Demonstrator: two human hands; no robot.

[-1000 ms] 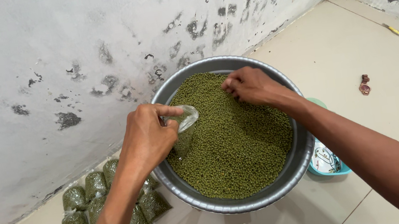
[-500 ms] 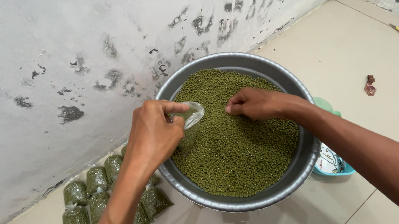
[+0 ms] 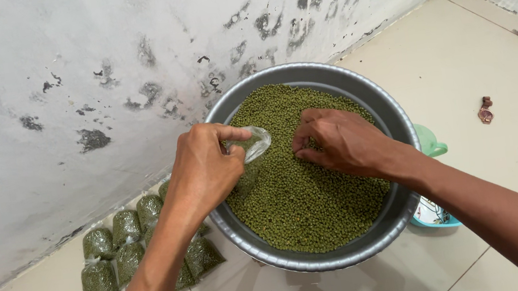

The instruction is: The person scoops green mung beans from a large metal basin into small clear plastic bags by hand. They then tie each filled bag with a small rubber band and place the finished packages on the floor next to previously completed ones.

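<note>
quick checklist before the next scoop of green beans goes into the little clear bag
1. Small clear plastic bag mouth held open by the left hand: ok.
2. Bag over the big round metal basin, so spills land inside: ok.
3. Right hand on the small green beans, fingers curled: ok.
4. Bag fill level: cannot tell.
5. Filled bean packets lie on the floor beside the basin, apart from both hands: ok.

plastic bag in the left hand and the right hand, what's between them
In the head view, only loose green beans in the metal basin lie between the plastic bag held by the left hand and the right hand.
</note>
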